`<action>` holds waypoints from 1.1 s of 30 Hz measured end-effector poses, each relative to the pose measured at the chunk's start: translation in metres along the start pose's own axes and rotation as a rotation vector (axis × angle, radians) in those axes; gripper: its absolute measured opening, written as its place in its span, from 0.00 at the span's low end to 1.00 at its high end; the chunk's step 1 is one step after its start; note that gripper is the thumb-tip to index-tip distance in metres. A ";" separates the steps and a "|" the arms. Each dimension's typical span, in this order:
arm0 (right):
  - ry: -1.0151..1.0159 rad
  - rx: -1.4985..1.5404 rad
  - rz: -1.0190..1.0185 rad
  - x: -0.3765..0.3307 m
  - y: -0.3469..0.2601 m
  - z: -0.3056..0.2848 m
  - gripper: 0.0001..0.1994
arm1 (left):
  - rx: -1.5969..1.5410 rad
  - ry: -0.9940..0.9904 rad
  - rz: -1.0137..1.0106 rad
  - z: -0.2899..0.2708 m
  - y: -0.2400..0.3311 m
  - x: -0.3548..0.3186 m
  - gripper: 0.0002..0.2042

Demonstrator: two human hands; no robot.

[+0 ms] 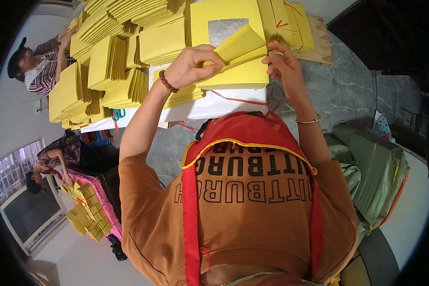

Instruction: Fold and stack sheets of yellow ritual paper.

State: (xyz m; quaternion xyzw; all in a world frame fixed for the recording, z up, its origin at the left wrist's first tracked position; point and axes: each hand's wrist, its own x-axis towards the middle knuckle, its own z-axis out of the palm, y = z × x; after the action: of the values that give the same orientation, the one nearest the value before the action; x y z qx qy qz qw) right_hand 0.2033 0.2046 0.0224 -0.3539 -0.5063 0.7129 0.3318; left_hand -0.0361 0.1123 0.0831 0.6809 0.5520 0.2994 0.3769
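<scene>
On the stack in front of me lies a sheet of yellow joss paper (245,43), part of it turned up into a slanting fold. Thumb and forefinger of my left hand (195,64) pinch the near side of this fold. My right hand (286,66) has its bent fingers around the fold's right end, at the stack's edge. Beneath the fold is the yellow paper stack (238,78). A silver foil square (226,31) shows on the yellow paper beyond the fold.
Folded yellow paper bundles (107,62) crowd the table's left side. Red-tied yellow packets (295,28) lie at the far right. A red cord (238,100) crosses the white table edge (205,107). Two other people work at left, one by a pink-covered table (100,200). Green-wrapped bundles (374,167) stand right.
</scene>
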 end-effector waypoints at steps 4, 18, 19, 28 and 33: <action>0.003 0.008 0.004 0.002 0.006 -0.002 0.15 | 0.032 -0.025 0.022 -0.002 0.002 0.001 0.04; 0.004 0.012 0.017 -0.001 -0.001 0.005 0.16 | 0.100 0.260 0.070 0.008 -0.015 -0.006 0.05; -0.009 -0.012 0.009 -0.004 -0.007 0.009 0.18 | 0.124 0.301 0.112 0.011 -0.018 -0.007 0.06; -0.080 -0.091 0.002 -0.007 -0.003 0.008 0.26 | -0.090 0.550 0.064 0.017 -0.037 -0.008 0.06; -0.074 -0.100 -0.008 -0.006 -0.002 0.007 0.26 | -0.164 0.536 0.013 0.018 -0.037 -0.008 0.06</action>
State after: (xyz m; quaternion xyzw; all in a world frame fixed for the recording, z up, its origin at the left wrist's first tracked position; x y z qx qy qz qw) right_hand 0.2005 0.1963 0.0267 -0.3412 -0.5549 0.6979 0.2977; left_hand -0.0422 0.1055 0.0422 0.5480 0.6016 0.5149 0.2695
